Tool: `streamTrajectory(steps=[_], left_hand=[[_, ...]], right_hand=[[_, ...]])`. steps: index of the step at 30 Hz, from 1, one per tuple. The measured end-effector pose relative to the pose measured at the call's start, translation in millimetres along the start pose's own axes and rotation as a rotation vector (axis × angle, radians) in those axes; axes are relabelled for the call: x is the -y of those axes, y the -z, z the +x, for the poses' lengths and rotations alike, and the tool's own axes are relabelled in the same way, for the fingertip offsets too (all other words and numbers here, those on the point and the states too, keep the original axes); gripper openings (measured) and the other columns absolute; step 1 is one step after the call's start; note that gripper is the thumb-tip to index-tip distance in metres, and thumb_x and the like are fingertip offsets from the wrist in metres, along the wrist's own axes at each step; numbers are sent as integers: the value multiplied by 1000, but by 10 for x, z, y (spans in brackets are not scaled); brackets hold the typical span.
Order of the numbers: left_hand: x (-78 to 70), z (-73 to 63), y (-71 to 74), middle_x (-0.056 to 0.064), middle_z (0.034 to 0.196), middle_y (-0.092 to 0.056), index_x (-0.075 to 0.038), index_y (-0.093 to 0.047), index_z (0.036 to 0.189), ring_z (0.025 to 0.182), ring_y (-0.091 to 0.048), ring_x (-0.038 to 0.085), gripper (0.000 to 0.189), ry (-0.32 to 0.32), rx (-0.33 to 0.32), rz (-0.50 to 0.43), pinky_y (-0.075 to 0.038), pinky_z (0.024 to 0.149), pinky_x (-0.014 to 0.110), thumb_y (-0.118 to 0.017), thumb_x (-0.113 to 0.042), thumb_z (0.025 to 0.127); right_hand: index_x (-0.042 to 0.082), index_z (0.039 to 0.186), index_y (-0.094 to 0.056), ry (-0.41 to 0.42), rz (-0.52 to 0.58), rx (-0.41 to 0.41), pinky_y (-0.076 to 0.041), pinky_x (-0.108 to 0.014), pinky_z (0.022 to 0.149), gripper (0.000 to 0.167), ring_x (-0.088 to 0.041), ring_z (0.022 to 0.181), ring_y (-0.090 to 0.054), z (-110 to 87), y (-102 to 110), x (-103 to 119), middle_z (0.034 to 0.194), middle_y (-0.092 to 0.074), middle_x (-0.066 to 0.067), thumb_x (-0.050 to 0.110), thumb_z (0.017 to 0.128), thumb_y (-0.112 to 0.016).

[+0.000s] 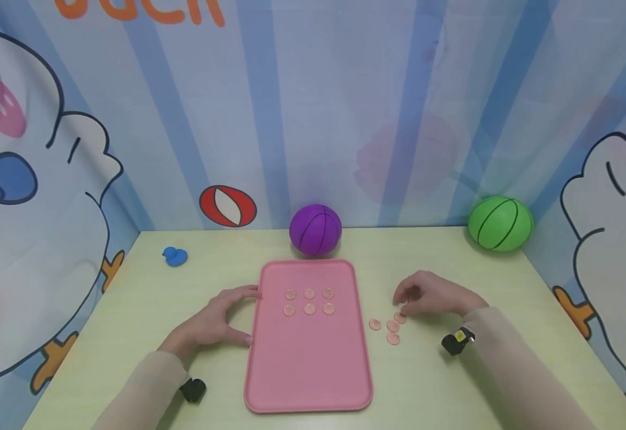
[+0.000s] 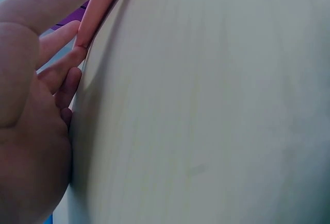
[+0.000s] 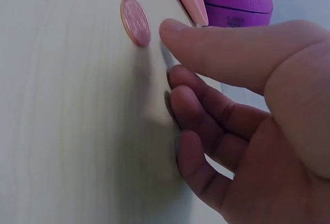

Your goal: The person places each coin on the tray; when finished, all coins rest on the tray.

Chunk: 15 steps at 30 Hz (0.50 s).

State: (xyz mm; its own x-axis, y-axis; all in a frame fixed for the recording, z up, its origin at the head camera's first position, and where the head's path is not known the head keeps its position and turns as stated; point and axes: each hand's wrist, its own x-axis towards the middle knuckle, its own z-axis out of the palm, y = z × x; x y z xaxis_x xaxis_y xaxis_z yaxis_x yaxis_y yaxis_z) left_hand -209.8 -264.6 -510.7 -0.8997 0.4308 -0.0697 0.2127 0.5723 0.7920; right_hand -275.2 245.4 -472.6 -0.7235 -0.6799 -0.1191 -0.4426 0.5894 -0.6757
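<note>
A pink tray (image 1: pixel 308 370) lies on the table, with copper-coloured coins (image 1: pixel 310 309) in two rows of three on its upper half. My left hand (image 1: pixel 213 319) rests along the tray's left rim, thumb and fingers spread apart and touching it. In the left wrist view, the fingertips meet the pink rim (image 2: pixel 98 13). To the right of the tray lie several loose coins (image 1: pixel 392 326). My right hand (image 1: pixel 433 294) is over the farthest of them, fingers loosely bent. In the right wrist view, the thumb tip is close beside a coin (image 3: pixel 136 22), and nothing shows between thumb and fingers.
A purple ball (image 1: pixel 315 230) sits right behind the tray. At the back right corner is a green ball (image 1: pixel 500 224), and a small blue toy duck (image 1: pixel 175 257) stands at the back left. A striped cartoon backdrop (image 1: pixel 323 119) rises behind the table (image 1: pixel 210 245).
</note>
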Motion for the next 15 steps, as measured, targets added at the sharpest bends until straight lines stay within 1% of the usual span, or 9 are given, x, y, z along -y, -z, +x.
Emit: streamTrajectory(steps=[6, 8, 15], left_hand=[[15, 2, -5, -5, 168, -38, -37, -53, 152, 157, -23, 36, 94, 1, -5, 9, -15, 123, 75, -98, -39, 70], [18, 5, -9, -5, 168, -38, -37, -53, 152, 157, -23, 35, 94, 5, -4, 10, -16, 123, 75, -98, -40, 70], [25, 6, -21, -5, 168, -38, -37, -53, 152, 157, -23, 35, 94, 11, 0, -5, -16, 123, 75, -98, -40, 70]], right_hand=[[16, 104, -79, -45, 61, 46, -50, -30, 84, 27, -23, 95, -56, -39, 11, -42, 101, -69, -1, 4, 82, -86], [18, 103, -79, -62, 68, 54, -49, -31, 85, 29, -24, 96, -54, -42, 5, -50, 102, -67, -1, 3, 80, -87], [18, 99, -79, -61, 68, 49, -48, -30, 83, 26, -23, 95, -52, -37, -39, -42, 101, -64, -2, 2, 80, -85]])
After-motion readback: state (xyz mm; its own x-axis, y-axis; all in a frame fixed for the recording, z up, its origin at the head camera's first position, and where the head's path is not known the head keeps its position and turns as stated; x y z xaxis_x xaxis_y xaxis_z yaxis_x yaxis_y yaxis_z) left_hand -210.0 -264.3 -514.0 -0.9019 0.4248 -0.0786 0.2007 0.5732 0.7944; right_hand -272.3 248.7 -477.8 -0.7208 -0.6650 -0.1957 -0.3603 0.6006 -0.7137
